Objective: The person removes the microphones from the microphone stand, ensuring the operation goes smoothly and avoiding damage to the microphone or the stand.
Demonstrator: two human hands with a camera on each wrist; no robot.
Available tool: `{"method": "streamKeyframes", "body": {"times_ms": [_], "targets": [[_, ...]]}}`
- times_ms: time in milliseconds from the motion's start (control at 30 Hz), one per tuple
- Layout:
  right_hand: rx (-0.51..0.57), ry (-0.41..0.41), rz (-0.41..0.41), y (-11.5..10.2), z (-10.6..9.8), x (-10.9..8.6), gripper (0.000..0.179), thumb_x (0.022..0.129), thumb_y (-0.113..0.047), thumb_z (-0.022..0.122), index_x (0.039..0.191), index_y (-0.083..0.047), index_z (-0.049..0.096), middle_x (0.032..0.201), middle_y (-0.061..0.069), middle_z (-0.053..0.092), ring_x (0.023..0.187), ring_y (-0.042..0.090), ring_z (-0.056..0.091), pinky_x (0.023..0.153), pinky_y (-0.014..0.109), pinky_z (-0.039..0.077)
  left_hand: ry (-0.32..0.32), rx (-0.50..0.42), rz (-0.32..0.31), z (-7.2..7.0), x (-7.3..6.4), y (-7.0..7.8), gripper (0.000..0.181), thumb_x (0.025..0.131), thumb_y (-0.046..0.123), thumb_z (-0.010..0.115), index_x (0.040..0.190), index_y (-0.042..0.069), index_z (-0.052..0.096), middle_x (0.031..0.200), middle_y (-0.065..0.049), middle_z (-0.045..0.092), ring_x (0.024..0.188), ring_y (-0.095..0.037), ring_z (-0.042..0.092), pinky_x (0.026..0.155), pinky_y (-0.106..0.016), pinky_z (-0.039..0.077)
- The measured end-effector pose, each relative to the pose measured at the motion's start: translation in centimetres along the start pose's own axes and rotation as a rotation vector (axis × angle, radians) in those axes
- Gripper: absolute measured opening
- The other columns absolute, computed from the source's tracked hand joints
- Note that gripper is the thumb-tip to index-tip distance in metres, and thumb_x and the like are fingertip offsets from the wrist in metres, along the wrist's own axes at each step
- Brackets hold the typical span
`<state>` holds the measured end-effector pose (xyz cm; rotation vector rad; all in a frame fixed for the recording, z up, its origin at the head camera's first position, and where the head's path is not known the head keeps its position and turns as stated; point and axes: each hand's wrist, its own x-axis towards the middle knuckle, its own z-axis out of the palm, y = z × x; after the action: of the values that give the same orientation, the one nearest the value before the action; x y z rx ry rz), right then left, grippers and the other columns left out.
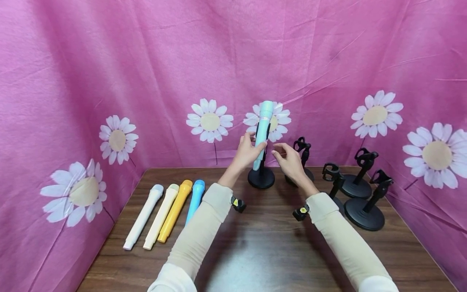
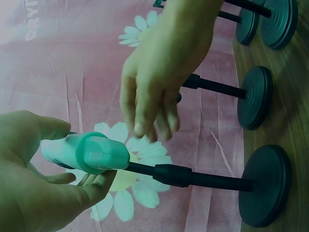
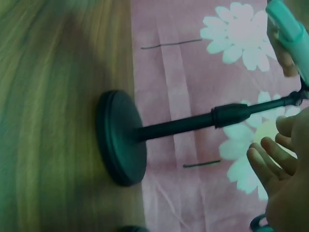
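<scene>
A mint-green microphone [image 1: 264, 125] sits tilted in the clip of a black stand [image 1: 261, 178] at the back of the table, its head up. My left hand [image 1: 248, 153] holds its lower part, the thumb on one side and the fingers on the other. In the left wrist view, the end of the mint-green microphone [image 2: 104, 153] points toward the camera between thumb and fingers. Just right of the stand, my right hand [image 1: 290, 162] hovers with loosely bent fingers and nothing in them. The right wrist view shows the right hand [image 3: 285, 169] beside the stand's pole.
On the left lie a white microphone [image 1: 143, 217], a cream one [image 1: 161, 216], a yellow one [image 1: 175, 211] and a blue one [image 1: 196, 198]. Several more black stands, including a front one [image 1: 365, 214], occupy the right. Pink flowered cloth [image 1: 233, 61] hangs behind the wooden table [image 1: 251, 251].
</scene>
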<state>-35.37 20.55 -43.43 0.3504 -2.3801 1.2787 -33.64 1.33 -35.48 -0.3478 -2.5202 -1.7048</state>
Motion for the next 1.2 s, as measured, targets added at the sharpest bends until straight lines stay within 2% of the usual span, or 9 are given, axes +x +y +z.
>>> {"method": "streamKeyframes", "body": {"times_ms": [167, 300, 400, 567, 733, 833, 933, 1067, 1200], "targets": [[0.067, -0.18, 0.037, -0.5, 0.8, 0.9, 0.058, 0.108, -0.015, 0.064, 0.161, -0.002, 0.043, 0.151, 0.028, 0.058, 0.137, 0.047, 0.06, 0.113, 0.058, 0.051, -0.008, 0.012, 0.034, 0.0, 0.4, 0.1, 0.065, 0.103, 0.026, 0.07, 0.158, 0.005, 0.041, 0.148, -0.022, 0.053, 0.114, -0.032, 0.065, 0.103, -0.044, 0.056], [0.072, -0.287, 0.089, -0.3, 1.5, 1.1, 0.068, 0.108, -0.013, 0.059, 0.168, -0.008, 0.029, 0.159, 0.028, 0.05, 0.142, 0.049, 0.054, 0.118, 0.058, 0.047, -0.019, -0.011, 0.068, 0.1, 0.7, 0.1, 0.062, 0.104, 0.02, 0.07, 0.157, 0.005, 0.043, 0.143, -0.019, 0.059, 0.11, -0.031, 0.071, 0.099, -0.042, 0.059], [0.078, -0.332, 0.103, -0.2, 2.1, 0.9, 0.068, 0.108, -0.01, 0.057, 0.169, -0.008, 0.027, 0.159, 0.028, 0.049, 0.143, 0.048, 0.054, 0.118, 0.058, 0.047, -0.027, -0.022, 0.077, 0.0, 0.7, 0.1, 0.059, 0.104, 0.017, 0.069, 0.156, 0.003, 0.045, 0.138, -0.02, 0.062, 0.107, -0.031, 0.074, 0.097, -0.04, 0.059], [0.069, -0.308, 0.069, 0.0, 2.9, 0.5, 0.052, 0.108, -0.004, 0.058, 0.158, 0.001, 0.044, 0.145, 0.029, 0.062, 0.133, 0.044, 0.063, 0.113, 0.057, 0.051, -0.043, -0.033, 0.08, -0.1, 0.6, 0.2, 0.058, 0.103, 0.013, 0.065, 0.156, 0.001, 0.045, 0.138, -0.021, 0.061, 0.103, -0.031, 0.074, 0.089, -0.031, 0.058], [0.037, -0.249, 0.033, 0.3, 3.2, 0.0, 0.036, 0.106, -0.002, 0.061, 0.141, 0.006, 0.058, 0.129, 0.028, 0.071, 0.121, 0.041, 0.069, 0.107, 0.054, 0.055, -0.045, -0.047, 0.086, -0.5, 0.4, -0.1, 0.059, 0.101, 0.016, 0.068, 0.155, 0.004, 0.048, 0.138, -0.02, 0.062, 0.083, -0.023, 0.071, 0.072, -0.023, 0.056], [0.041, -0.242, 0.035, 0.3, 3.1, -0.3, 0.031, 0.105, -0.003, 0.064, 0.136, 0.003, 0.062, 0.124, 0.025, 0.073, 0.112, 0.036, 0.07, 0.099, 0.048, 0.057, -0.017, -0.01, 0.099, -0.7, 0.3, -0.3, 0.061, 0.098, 0.024, 0.076, 0.151, 0.007, 0.053, 0.135, -0.016, 0.065, 0.089, -0.016, 0.067, 0.078, -0.022, 0.054], [0.04, -0.235, 0.03, 0.3, 2.9, -0.6, 0.03, 0.105, -0.005, 0.066, 0.134, 0.002, 0.063, 0.123, 0.023, 0.074, 0.108, 0.031, 0.069, 0.094, 0.043, 0.056, -0.01, -0.003, 0.107, -0.9, 0.2, -0.3, 0.06, 0.097, 0.027, 0.079, 0.149, 0.007, 0.057, 0.133, -0.015, 0.067, 0.096, -0.022, 0.072, 0.082, -0.024, 0.055], [0.042, -0.228, 0.015, 0.2, 2.9, -1.0, 0.028, 0.104, -0.005, 0.067, 0.13, 0.004, 0.063, 0.123, 0.025, 0.074, 0.111, 0.033, 0.071, 0.093, 0.044, 0.059, -0.008, -0.014, 0.116, -1.0, 0.1, -0.5, 0.057, 0.097, 0.026, 0.079, 0.147, 0.006, 0.059, 0.131, -0.016, 0.069, 0.095, -0.026, 0.075, 0.078, -0.024, 0.054], [0.056, -0.228, 0.007, 0.2, 2.9, -1.4, 0.021, 0.103, -0.004, 0.068, 0.122, 0.003, 0.064, 0.119, 0.025, 0.075, 0.11, 0.035, 0.073, 0.094, 0.049, 0.062, -0.008, 0.009, 0.135, -1.3, 0.1, -0.8, 0.056, 0.097, 0.027, 0.078, 0.147, 0.008, 0.061, 0.132, -0.016, 0.069, 0.097, -0.023, 0.07, 0.075, -0.022, 0.053]]}}
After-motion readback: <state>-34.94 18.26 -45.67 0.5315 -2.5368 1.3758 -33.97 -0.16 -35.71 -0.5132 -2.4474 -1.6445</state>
